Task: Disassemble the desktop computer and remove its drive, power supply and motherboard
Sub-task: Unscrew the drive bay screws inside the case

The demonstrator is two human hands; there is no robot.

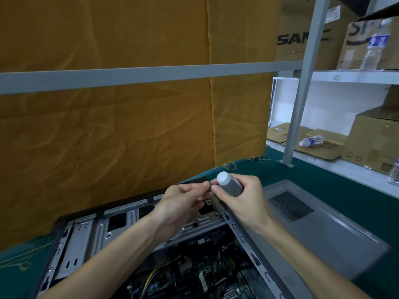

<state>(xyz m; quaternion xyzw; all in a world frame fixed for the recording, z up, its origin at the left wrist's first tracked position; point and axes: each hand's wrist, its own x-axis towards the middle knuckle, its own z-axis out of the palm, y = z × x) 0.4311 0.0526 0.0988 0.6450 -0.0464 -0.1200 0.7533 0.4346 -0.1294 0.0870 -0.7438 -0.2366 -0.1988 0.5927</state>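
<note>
An open computer case (151,244) lies on a green table (323,175), filling the view from 6 to 8 o'clock. Above it, the right hand (244,201) grips a grey, white-capped screwdriver handle (230,183). At its 9 o'clock, the left hand (183,203) pinches something tiny, fingertips nearly meeting the right's.

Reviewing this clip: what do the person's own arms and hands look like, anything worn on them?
Both forearms are bare all the way down to the bottom edge of the picture; no sleeves show. The left hand and the right hand wear no gloves. No watch, ring, strap or wristband is visible on either wrist, and no markings can be seen.
</note>
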